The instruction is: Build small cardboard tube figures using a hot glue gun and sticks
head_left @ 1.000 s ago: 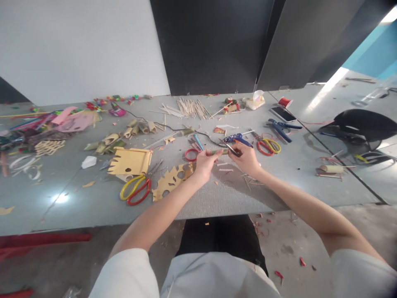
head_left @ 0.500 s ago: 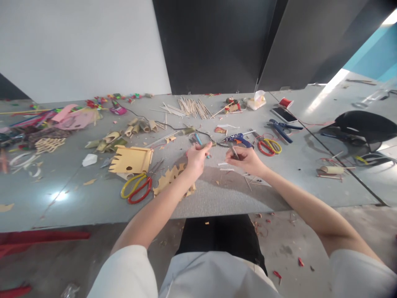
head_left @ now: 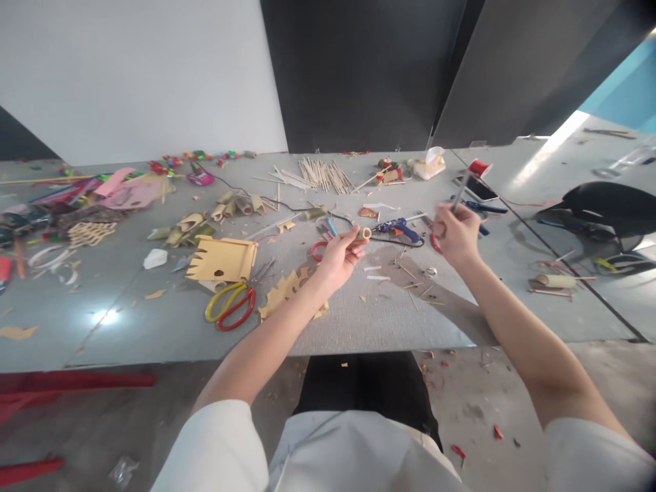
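My left hand (head_left: 341,254) is closed around a short bamboo tube (head_left: 363,233), its open end pointing right, above the grey table (head_left: 359,321). My right hand (head_left: 454,233) is raised to the right, fingers closed on a thin metal tool (head_left: 460,190) that sticks up and away; I cannot make out what tool it is. A blue glue gun (head_left: 397,228) lies on the table between the two hands. Red-and-yellow scissors (head_left: 231,303) lie left of my left arm, by yellow cut-out cardboard pieces (head_left: 221,260).
Split bamboo pieces (head_left: 215,215) and a pile of thin sticks (head_left: 322,175) lie further back. A phone (head_left: 476,186), a red spool (head_left: 480,167) and blue pliers (head_left: 484,207) are at the right. Coloured paper scraps (head_left: 123,195) cover the far left. A dark helmet (head_left: 607,205) sits right.
My hands have drawn apart: the right hand swung right and up with the thin tool, while the left hand stayed near the middle holding the bamboo tube.
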The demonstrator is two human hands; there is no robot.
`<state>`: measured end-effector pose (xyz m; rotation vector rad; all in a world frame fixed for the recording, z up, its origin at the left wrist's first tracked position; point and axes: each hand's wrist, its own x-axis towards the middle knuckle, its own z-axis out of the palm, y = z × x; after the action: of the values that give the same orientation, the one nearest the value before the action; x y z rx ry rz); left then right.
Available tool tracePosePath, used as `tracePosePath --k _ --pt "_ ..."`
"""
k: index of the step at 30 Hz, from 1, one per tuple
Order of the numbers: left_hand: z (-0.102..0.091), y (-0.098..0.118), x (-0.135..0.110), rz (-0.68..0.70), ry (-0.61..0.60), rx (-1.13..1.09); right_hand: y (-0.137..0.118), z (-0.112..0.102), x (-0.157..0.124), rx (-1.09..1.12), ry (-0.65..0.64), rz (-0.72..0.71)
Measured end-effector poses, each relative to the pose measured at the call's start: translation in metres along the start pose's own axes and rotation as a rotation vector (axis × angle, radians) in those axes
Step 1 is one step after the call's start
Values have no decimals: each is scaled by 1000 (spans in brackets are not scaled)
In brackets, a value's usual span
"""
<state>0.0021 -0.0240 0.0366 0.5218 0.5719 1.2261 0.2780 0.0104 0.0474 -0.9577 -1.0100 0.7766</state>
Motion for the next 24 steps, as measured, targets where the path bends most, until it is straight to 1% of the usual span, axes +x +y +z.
tracePosePath --k 3,4,5,7,9,11,12,14,16,18,20,21,24 --pt "1 1 -2 -12 -31 -3 -3 -32 32 -50 320 -15" --pt "2 1 -3 -9 -43 -5 -4 -42 40 -87 437 21" --pt "1 1 -3 -4 -54 -8 -5 -51 47 -103 513 43" --pt "1 -1 -3 9 -75 -7 -7 -60 53 -107 566 78" --pt "0 -3 -3 20 -85 20 -8 -57 51 -89 533 102" --pt "0 -5 -2 31 -66 64 -10 -43 38 -69 429 112" --pt "0 -6 -2 37 -50 85 -10 -33 29 -59 352 107" --pt "0 -8 -2 43 -21 117 -12 -10 6 -93 49 58" --pt "0 -11 -3 43 -5 143 -14 11 -19 -226 -233 44" --pt "0 -14 -4 44 -3 166 -14 27 -42 -372 -422 16" --pt "0 -17 -4 46 -4 180 -12 37 -58 -436 -534 -49" --pt "-1 -19 -4 46 -5 184 -10 40 -63 -459 -564 -73" --pt "-2 -21 -3 44 -4 205 -5 43 -68 -486 -562 -96"
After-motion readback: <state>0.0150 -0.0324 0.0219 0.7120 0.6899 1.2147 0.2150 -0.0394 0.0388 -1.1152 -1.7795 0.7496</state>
